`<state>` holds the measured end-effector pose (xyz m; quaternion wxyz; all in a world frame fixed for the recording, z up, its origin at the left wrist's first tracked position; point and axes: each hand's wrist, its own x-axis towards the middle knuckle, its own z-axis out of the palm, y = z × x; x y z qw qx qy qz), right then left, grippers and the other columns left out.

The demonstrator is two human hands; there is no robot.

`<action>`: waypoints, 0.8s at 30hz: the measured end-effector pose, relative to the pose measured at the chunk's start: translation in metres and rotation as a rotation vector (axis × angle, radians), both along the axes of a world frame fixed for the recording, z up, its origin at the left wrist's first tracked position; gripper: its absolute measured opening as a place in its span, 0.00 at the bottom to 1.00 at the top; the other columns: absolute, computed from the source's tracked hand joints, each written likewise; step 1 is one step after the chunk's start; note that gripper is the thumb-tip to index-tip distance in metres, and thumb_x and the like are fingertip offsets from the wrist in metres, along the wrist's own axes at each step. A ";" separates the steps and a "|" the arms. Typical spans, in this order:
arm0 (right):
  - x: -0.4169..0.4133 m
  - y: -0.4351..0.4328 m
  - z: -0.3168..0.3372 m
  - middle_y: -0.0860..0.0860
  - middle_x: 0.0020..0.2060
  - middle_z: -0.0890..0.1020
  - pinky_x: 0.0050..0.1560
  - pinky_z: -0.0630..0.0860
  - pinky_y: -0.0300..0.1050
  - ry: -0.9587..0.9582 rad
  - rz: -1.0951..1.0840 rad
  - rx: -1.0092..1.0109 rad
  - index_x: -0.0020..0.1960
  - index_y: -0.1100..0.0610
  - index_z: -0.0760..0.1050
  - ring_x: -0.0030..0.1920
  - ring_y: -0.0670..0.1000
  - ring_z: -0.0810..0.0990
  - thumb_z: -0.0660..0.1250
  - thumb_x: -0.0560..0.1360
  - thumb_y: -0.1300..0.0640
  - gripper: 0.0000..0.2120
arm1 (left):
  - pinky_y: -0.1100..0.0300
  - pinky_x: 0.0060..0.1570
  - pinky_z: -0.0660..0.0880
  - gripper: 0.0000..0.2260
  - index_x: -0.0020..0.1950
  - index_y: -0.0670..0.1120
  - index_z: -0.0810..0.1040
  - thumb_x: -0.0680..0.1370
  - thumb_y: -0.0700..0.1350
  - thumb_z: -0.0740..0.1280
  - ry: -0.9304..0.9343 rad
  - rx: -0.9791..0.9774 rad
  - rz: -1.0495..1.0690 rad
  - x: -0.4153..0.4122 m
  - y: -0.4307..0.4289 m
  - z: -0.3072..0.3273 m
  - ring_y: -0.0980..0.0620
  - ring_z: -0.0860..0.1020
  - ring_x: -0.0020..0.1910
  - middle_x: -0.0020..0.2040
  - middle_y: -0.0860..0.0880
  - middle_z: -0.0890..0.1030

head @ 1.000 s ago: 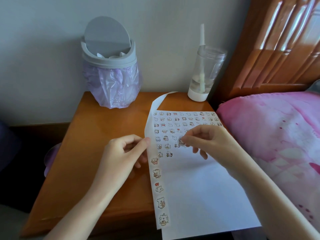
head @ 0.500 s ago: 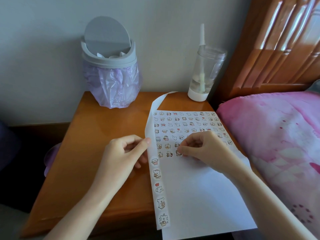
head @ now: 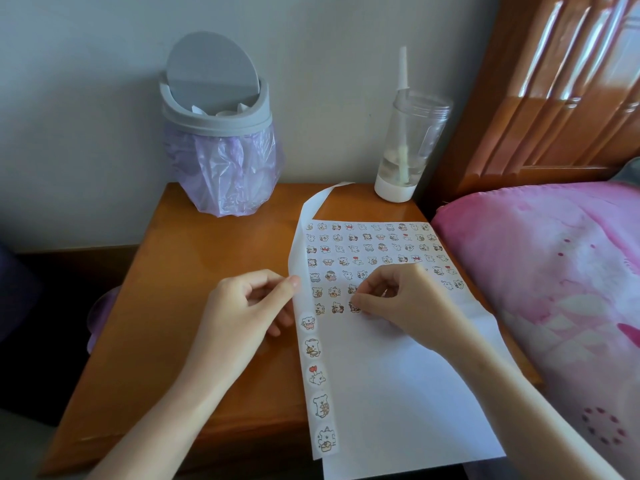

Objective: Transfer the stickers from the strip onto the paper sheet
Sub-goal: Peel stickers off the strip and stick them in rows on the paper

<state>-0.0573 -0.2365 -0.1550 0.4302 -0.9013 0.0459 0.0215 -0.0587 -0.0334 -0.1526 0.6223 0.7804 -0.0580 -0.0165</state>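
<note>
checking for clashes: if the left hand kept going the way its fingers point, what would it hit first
The strip: the left hand touches its edge. Beyond it lies the sheet, then probably the right hand, though depth is unclear.

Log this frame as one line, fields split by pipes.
step: placing sticker | left hand: pinches strip edge | right hand: fingertips at sticker on paper sheet, grip unclear | strip: carries unpeeled stickers

This is a bedroom in a home: a carved wooden headboard stands against the wall, with a pink blanket on the bed at the right. A small wooden bedside bench sits beside it. At the bench's far edge stand a lidded bin lined with a purple bag and a clear tumbler with a straw.
</note>
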 end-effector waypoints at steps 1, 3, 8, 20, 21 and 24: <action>0.000 0.000 -0.001 0.46 0.29 0.81 0.29 0.67 0.31 -0.009 0.001 -0.014 0.38 0.53 0.81 0.27 0.39 0.73 0.74 0.70 0.55 0.04 | 0.72 0.26 0.69 0.10 0.36 0.45 0.82 0.77 0.44 0.67 0.001 0.000 0.003 0.000 0.000 0.000 0.60 0.74 0.24 0.26 0.52 0.79; 0.000 0.000 -0.003 0.46 0.29 0.80 0.30 0.66 0.35 -0.027 0.002 -0.021 0.37 0.52 0.80 0.27 0.40 0.71 0.75 0.69 0.54 0.05 | 0.71 0.26 0.69 0.11 0.36 0.45 0.82 0.77 0.44 0.67 0.006 -0.003 0.007 0.000 0.000 -0.001 0.60 0.74 0.24 0.25 0.51 0.79; 0.001 -0.002 -0.003 0.46 0.28 0.73 0.31 0.62 0.39 -0.044 0.016 -0.063 0.40 0.49 0.76 0.28 0.44 0.68 0.76 0.68 0.51 0.09 | 0.71 0.26 0.69 0.11 0.35 0.45 0.82 0.77 0.44 0.67 0.011 -0.001 0.011 0.001 0.000 -0.001 0.60 0.74 0.23 0.26 0.51 0.79; 0.003 -0.004 -0.002 0.45 0.31 0.73 0.35 0.65 0.40 -0.014 0.078 -0.183 0.49 0.49 0.72 0.32 0.45 0.70 0.73 0.70 0.47 0.13 | 0.71 0.26 0.70 0.10 0.36 0.45 0.82 0.77 0.44 0.67 0.009 0.000 0.010 0.001 -0.001 -0.002 0.60 0.74 0.24 0.25 0.51 0.79; 0.003 -0.005 -0.002 0.45 0.31 0.73 0.35 0.65 0.40 -0.005 0.085 -0.176 0.49 0.49 0.72 0.31 0.45 0.69 0.72 0.71 0.48 0.12 | 0.71 0.26 0.69 0.11 0.36 0.45 0.82 0.77 0.44 0.67 0.010 -0.002 0.009 0.001 0.000 -0.002 0.60 0.74 0.24 0.25 0.51 0.79; 0.002 -0.008 -0.004 0.46 0.31 0.73 0.33 0.65 0.39 -0.002 0.103 -0.141 0.49 0.49 0.73 0.28 0.42 0.68 0.70 0.74 0.52 0.07 | 0.71 0.26 0.69 0.10 0.36 0.45 0.82 0.77 0.44 0.67 0.007 -0.004 0.007 0.001 0.000 -0.002 0.60 0.74 0.24 0.26 0.50 0.79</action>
